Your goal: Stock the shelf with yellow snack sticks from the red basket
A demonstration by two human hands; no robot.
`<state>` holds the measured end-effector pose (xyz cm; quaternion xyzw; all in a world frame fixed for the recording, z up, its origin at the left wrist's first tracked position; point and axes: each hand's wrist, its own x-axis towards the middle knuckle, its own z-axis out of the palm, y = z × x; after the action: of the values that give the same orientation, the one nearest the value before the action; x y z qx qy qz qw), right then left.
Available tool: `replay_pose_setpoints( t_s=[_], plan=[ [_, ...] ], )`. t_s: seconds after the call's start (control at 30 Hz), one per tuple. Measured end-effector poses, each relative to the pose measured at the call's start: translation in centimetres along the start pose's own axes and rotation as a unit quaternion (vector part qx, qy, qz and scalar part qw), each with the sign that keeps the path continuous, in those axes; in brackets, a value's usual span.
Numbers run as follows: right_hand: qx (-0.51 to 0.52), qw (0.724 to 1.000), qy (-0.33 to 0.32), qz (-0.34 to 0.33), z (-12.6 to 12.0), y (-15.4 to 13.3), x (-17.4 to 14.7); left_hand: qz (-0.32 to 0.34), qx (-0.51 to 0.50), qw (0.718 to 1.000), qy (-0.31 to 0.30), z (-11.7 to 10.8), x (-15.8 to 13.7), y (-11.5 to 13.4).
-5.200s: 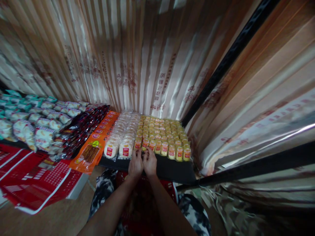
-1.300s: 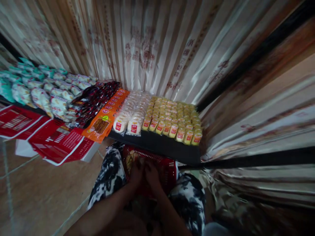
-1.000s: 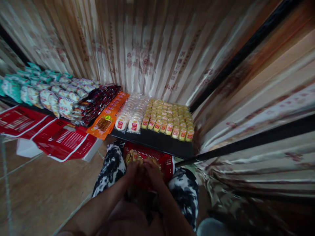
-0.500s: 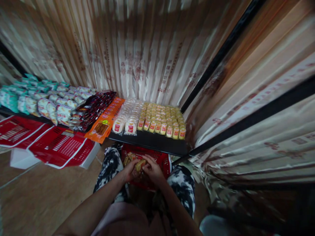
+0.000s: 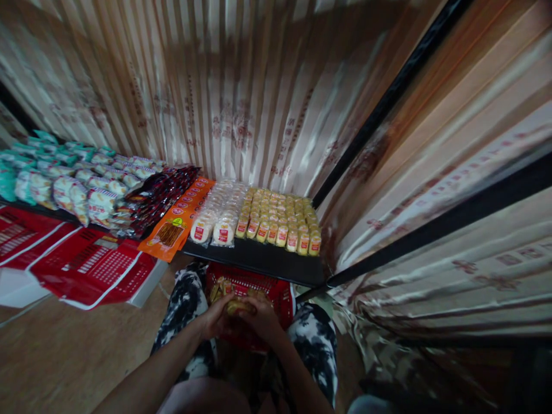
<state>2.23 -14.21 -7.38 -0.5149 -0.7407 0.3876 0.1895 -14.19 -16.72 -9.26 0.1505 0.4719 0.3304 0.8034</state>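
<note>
Low between my knees, my left hand (image 5: 214, 318) and my right hand (image 5: 264, 319) meet around some small yellow wrapped snacks (image 5: 236, 307). The fingers of both hands are closed on them; how many are held is hidden. Beneath the hands is a red printed box or bag (image 5: 284, 300) with a white edge. More yellow-brown snack packets (image 5: 221, 286) lie in it, just beyond my left fingertips.
Just ahead, a black shelf (image 5: 276, 261) bears rows of yellow wrapped snacks (image 5: 280, 221), white round packets (image 5: 224, 230), an orange pouch (image 5: 170, 230), dark shiny packets (image 5: 155, 198) and white-and-green bags (image 5: 64, 178). Red boxes (image 5: 92, 264) lie left; black posts (image 5: 388, 106) and pleated curtain surround the shelf.
My hands have drawn closer together around the yellow snacks, and my right fingers have come down over them. The whole view has shifted slightly, so the shelf sits a little lower and further left.
</note>
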Motion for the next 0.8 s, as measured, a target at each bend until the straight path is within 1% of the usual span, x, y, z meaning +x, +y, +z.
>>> replay_pose_setpoints(
  t_s=[0.1, 0.13, 0.23, 0.27, 0.37, 0.4, 0.47, 0.57, 0.7, 0.8],
  plan=[
    [0.013, 0.999, 0.02, 0.022, 0.2, 0.2, 0.1, -0.03, 0.0, 1.0, 0.008, -0.4, 0.5, 0.0],
    [0.014, 0.999, 0.019, 0.023, 0.2, 0.2, 0.1, -0.023, 0.005, 0.999, 0.028, -0.4, 0.7, 0.1],
    [0.007, 1.0, -0.002, 0.013, 0.0, -0.2, 0.4, 0.038, 0.023, 0.995, 0.091, -0.3, 1.0, 0.5],
    [0.008, 1.0, -0.015, 0.01, -0.1, -0.4, 0.5, 0.067, 0.026, 0.993, 0.098, -0.2, 1.0, 0.8],
    [0.013, 0.999, -0.033, 0.006, -0.5, -1.0, 1.0, 0.144, 0.037, 0.986, 0.07, 0.0, 0.8, 1.5],
    [0.009, 1.0, -0.028, 0.007, -0.6, -1.0, 1.2, 0.157, 0.041, 0.985, 0.059, 0.0, 0.7, 1.8],
    [-0.002, 1.0, -0.007, 0.017, -0.6, -0.9, 1.4, 0.176, 0.046, 0.982, 0.057, 0.0, 0.5, 2.1],
    [0.011, 0.998, 0.037, 0.041, -0.4, -0.5, 1.6, 0.182, 0.027, 0.981, 0.069, 0.1, 0.2, 2.3],
    [0.06, 0.986, 0.12, 0.094, -0.1, 0.1, 1.7, 0.186, -0.02, 0.981, 0.06, 0.3, 0.3, 2.5],
    [0.109, 0.978, 0.132, 0.118, 0.0, 0.2, 1.7, 0.174, -0.098, 0.979, 0.029, 0.4, 0.6, 2.6]
  ],
)
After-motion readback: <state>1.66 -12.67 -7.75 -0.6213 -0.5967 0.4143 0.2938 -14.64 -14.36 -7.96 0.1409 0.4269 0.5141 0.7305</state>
